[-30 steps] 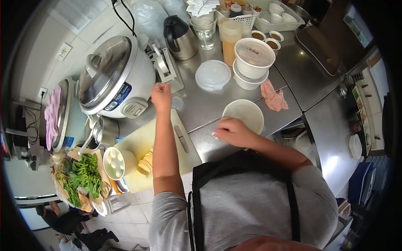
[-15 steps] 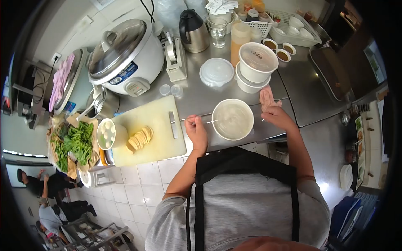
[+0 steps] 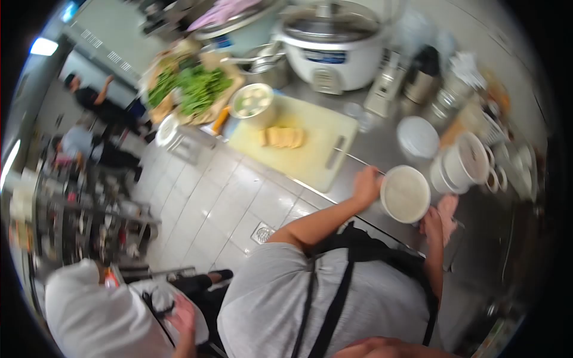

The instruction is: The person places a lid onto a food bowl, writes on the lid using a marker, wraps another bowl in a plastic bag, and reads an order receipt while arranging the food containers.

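Note:
My left hand [image 3: 367,186] is closed round a thin-handled utensil [image 3: 358,160], at the left side of a white bowl [image 3: 405,186] of pale, cloudy liquid. The utensil's handle points up and left; its other end is hidden or blurred. My right hand [image 3: 432,228] is closed just below the bowl, beside a crumpled pink cloth [image 3: 447,212]. Blur hides whether it grips the cloth or something else. Stacked, lidded white tubs [image 3: 465,160] stand right of the bowl, with white lids [image 3: 418,137] above it.
A cutting board [image 3: 319,170] with sliced yellow food [image 3: 283,138] lies left, near a tub of white balls [image 3: 252,102] and leafy greens [image 3: 200,88]. A rice cooker [image 3: 330,56] stands behind. A person in white [image 3: 98,313] is close behind me on the left; two others are farther off.
My view has swung left and tilted, so the counter appears farther right. A person in white has come into view. The left hand's utensil no longer points into the bowl.

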A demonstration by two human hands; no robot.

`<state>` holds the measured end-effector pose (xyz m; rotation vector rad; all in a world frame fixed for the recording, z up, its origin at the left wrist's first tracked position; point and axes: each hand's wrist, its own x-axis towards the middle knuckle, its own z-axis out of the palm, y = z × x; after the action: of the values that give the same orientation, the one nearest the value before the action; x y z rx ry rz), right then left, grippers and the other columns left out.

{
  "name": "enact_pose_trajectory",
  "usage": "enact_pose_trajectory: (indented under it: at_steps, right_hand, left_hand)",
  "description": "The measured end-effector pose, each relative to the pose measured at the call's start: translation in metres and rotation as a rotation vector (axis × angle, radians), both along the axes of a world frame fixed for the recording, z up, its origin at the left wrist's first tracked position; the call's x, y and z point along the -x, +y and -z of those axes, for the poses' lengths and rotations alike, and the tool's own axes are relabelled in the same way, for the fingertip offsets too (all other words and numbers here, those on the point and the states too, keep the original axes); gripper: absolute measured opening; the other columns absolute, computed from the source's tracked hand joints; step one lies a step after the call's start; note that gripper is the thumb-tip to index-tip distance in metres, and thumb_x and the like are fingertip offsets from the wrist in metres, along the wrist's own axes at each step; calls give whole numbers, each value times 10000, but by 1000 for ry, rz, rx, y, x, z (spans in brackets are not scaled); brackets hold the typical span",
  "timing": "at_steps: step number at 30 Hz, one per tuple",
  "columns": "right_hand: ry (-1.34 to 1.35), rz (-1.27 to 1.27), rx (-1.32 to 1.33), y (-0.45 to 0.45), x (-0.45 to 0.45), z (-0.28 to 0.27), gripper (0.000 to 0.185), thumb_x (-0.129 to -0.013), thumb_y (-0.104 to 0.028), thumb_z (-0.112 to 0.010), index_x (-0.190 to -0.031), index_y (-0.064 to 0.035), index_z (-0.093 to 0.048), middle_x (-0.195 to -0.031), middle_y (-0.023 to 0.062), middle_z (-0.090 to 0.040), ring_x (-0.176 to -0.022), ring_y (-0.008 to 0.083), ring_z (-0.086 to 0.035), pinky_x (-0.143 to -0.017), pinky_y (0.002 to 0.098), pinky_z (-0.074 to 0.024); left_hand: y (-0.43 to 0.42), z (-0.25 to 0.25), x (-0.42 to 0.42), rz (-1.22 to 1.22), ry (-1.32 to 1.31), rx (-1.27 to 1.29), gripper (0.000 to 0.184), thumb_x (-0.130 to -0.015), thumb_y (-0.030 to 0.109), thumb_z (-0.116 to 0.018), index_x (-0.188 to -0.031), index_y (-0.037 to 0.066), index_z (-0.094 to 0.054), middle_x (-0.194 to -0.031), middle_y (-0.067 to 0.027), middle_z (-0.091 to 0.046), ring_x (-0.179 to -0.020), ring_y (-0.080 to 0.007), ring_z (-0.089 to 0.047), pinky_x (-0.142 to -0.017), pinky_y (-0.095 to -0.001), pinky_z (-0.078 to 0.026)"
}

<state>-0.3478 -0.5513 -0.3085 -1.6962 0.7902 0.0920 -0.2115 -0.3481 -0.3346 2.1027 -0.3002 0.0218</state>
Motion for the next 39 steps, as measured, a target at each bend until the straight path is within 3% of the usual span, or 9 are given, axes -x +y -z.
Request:
enact_pose_trajectory:
  at_steps: [2, 7, 10, 17, 20, 23, 26, 29, 39]
  right_hand:
    - [-56, 54, 32, -4, 1, 18, 232, -852, -308, -395, -782, -101, -470, -492, -26, -359, -329, 71, -339, -271, 206, -260]
    - [-374, 121, 475, -14, 21, 46, 372, -886, -284, -349, -1105, 2, -439, -935, 130, -528, -795, 190, -540, -678, 279, -439]
    - [-564, 165, 133, 23, 25, 9, 449, -903, -299, -296, -1222, 14, -327, -1210, 158, -380, -1106, 216, -387, -914, 315, -301]
    - [-711, 147, -426, 74, -10, -1, 473, -905, -272, -297, -1284, -13, -184, -1268, 102, -317, -1161, 188, -323, -957, 313, -251]
    - [-547, 153, -335, 81, -17, -20, 471, -897, -249, -330, -1279, -8, -197, -1261, 104, -321, -1157, 179, -325, -964, 317, -243]
    - [-444, 60, -204, 73, -30, -38, 543, -863, -279, -403, -1280, -2, -192, -1286, 150, -285, -1188, 233, -292, -972, 331, -228]
    - [-323, 6, 773, 77, -46, -48, 643, -797, -330, -486, -1271, 9, -215, -1304, 211, -235, -1218, 340, -215, -986, 395, -184]
    - [-112, -233, 1103, 110, -66, -98, 724, -729, -385, -540, -1263, 4, -247, -1309, 254, -188, -1218, 429, -132, -975, 494, -131]
    - [44, -455, 1175, 131, -86, -83, 744, -693, -481, -530, -1247, -37, -310, -1300, 243, -215, -1199, 448, -150, -927, 578, -132]
  left_hand:
    - [1, -6, 3, 11, -93, -91, 327, -703, 208, -598, -945, 23, -481, -907, -157, -527, -861, -307, -489, -745, -397, -389]
    - [16, -17, 0, 82, 129, 355, 364, -775, 236, -522, -1054, 13, -452, -1024, -157, -498, -962, -275, -476, -830, -366, -365]
    - [30, -34, 9, 342, 357, 523, 505, -834, 299, -426, -1206, -21, -306, -1215, -185, -360, -1143, -273, -332, -948, -340, -257]
    - [28, -25, 3, 720, 499, 583, 756, -855, 435, -323, -1271, -97, 16, -1364, -207, 28, -1271, -262, 39, -1025, -307, -22]
    - [35, -28, -18, 665, 358, 477, 745, -847, 466, -319, -1290, -59, -32, -1315, -211, -208, -1232, -274, -193, -1002, -322, -166]
    - [47, -48, -46, 634, 677, 479, 682, -840, 502, -325, -1290, 16, -161, -1219, -158, -372, -1091, -208, -377, -871, -327, -324]
    - [42, -54, -87, 607, 591, 364, 603, -845, 436, -383, -1264, 25, -247, -1083, -116, -474, -957, -175, -464, -773, -294, -384]
    - [10, -66, -138, 596, 298, 430, 532, -819, 334, -486, -1208, 6, -331, -1016, -98, -492, -901, -160, -474, -782, -278, -386]
    - [-110, -132, -297, 235, -214, -35, 513, -704, 361, -540, -1069, 7, -473, -1058, -224, -454, -1016, -377, -416, -900, -409, -310]
